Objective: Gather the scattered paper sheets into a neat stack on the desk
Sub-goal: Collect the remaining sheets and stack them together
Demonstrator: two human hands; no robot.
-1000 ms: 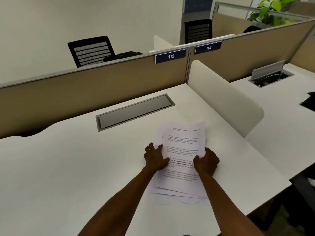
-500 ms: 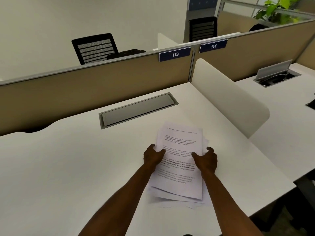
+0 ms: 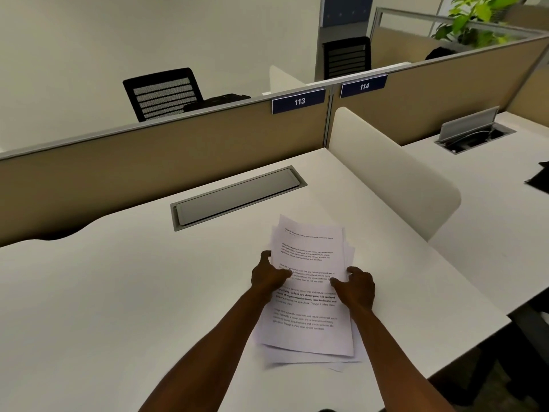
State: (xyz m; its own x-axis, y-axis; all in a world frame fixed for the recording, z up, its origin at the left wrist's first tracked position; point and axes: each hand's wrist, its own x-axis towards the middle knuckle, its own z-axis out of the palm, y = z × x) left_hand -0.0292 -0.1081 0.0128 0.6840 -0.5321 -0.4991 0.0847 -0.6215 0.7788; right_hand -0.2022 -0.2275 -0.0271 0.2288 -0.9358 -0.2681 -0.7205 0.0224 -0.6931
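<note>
A loose pile of printed paper sheets (image 3: 310,257) lies on the white desk (image 3: 118,292), right of centre. Its edges are uneven, with corners of lower sheets sticking out at the top right and along the bottom. My left hand (image 3: 269,276) grips the pile's left edge, thumb on top of the top sheet. My right hand (image 3: 356,285) holds the right edge, fingers curled around it and thumb on the sheet. Both hands sit at mid-height of the pile, facing each other.
A grey cable hatch (image 3: 237,197) is set into the desk behind the pile. A beige partition (image 3: 148,162) with labels 113 and 114 closes the back. A cream divider (image 3: 392,173) stands at the right. The desk's front right edge lies close to the pile.
The hands shifted from resting on top of the pile to gripping its left and right edges. The sheets were squeezed closer together, and the top sheet turned slightly.
</note>
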